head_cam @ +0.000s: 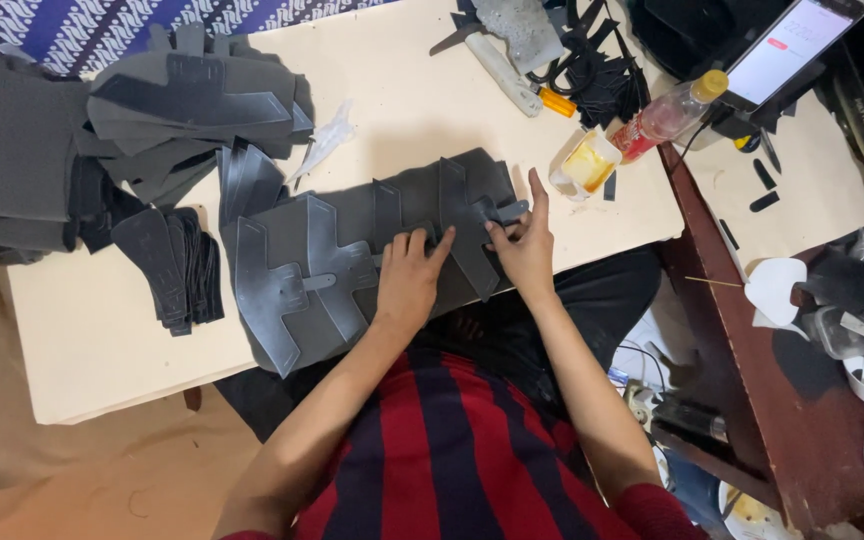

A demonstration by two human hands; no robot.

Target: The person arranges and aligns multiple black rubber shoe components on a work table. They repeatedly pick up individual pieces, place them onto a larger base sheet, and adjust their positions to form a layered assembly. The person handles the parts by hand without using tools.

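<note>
Just under both hands' grip: cut piece [472, 225]

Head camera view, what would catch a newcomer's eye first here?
Probably the row of overlapping dark grey cut pieces fanned across the cream table, with the left hand and right hand pressing on them near the front edge. Next, the heap of dark sheets at the far left, and the small yellow glue tub beside a pinkish bottle at the far right.
</note>
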